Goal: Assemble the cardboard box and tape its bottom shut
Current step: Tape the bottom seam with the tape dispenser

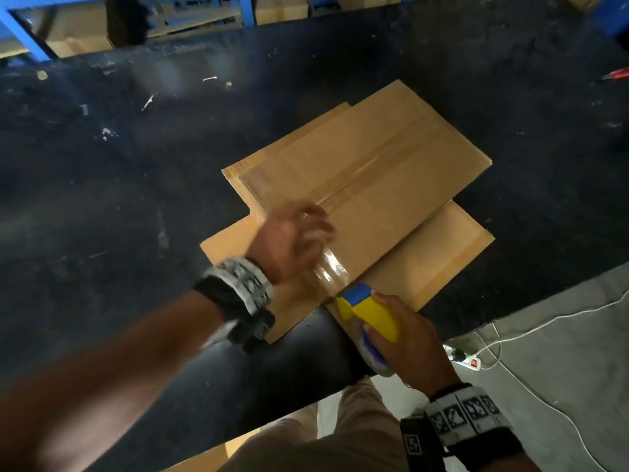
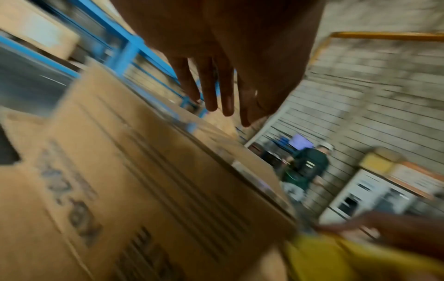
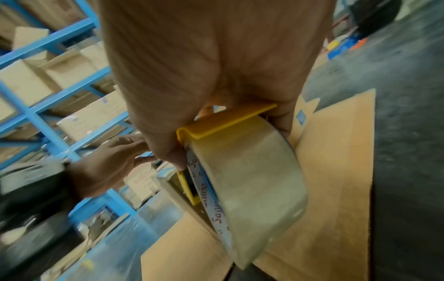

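A brown cardboard box stands bottom up on the dark table, its lower flaps splayed flat on the table. Clear tape runs along the centre seam and over the near edge. My left hand is blurred, with straight fingers just above the box's near end. My right hand grips a yellow and blue tape dispenser at the box's near corner. In the right wrist view the tape roll fills the dispenser, hanging over a flap.
Blue metal shelving with stacked cartons stands behind the table. A red-handled tool lies at the table's far right. A white power strip and cable lie on the grey floor at right. A person stands far off.
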A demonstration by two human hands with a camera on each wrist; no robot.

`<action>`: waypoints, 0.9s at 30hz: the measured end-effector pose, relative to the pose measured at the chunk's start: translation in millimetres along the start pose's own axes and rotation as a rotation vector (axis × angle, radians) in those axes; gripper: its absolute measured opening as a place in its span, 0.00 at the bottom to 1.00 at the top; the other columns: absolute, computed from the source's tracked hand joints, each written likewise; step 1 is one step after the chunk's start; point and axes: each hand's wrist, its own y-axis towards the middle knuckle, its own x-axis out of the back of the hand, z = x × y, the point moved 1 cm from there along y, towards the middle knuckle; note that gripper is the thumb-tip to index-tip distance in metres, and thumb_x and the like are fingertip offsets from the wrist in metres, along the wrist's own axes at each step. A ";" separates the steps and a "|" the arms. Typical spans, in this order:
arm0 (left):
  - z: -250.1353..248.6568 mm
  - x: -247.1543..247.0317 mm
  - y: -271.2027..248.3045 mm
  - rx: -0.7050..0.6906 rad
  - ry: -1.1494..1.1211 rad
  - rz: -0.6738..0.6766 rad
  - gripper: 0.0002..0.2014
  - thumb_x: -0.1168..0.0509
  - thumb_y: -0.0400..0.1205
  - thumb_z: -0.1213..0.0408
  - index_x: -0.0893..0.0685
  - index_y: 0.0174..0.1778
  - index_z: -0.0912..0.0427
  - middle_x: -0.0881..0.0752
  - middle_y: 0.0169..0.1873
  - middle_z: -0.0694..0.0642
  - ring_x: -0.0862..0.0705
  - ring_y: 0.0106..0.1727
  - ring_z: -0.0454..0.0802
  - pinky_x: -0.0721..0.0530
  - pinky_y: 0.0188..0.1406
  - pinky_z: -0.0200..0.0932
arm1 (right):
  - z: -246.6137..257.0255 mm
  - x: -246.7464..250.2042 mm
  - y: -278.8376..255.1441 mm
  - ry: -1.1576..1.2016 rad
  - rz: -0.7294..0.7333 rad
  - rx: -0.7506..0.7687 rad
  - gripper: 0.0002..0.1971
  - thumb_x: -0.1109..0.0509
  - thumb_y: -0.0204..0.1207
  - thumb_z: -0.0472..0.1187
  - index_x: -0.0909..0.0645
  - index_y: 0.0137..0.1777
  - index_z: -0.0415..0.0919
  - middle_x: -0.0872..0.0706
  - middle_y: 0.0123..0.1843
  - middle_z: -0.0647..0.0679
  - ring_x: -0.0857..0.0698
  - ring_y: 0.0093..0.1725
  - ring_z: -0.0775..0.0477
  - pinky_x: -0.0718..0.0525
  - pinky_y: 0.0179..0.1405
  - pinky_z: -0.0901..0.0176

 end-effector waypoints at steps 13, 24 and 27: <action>-3.3 -32.8 -25.8 -0.073 0.289 0.197 0.23 0.30 0.82 0.50 0.17 0.74 0.47 0.20 0.78 0.54 0.22 0.78 0.58 0.21 0.74 0.58 | -40.3 3.8 8.8 0.095 0.038 -0.161 0.28 0.17 0.70 0.47 0.22 0.69 0.60 0.13 0.60 0.64 0.15 0.58 0.65 0.19 0.54 0.73; 50.8 52.5 -46.2 0.224 0.424 0.083 0.37 0.24 0.65 0.68 0.19 0.73 0.50 0.19 0.65 0.52 0.15 0.51 0.53 0.14 0.57 0.57 | -91.9 57.5 55.1 0.240 -0.198 -0.318 0.27 0.21 0.67 0.30 0.24 0.62 0.53 0.15 0.56 0.47 0.14 0.58 0.39 0.16 0.61 0.39; 36.3 30.2 -37.8 0.276 0.445 -0.036 0.29 0.23 0.68 0.58 0.18 0.67 0.51 0.20 0.64 0.54 0.16 0.58 0.59 0.17 0.61 0.62 | -106.9 80.3 77.9 0.236 -0.304 -0.347 0.24 0.21 0.68 0.30 0.21 0.62 0.47 0.17 0.58 0.45 0.15 0.58 0.39 0.16 0.61 0.41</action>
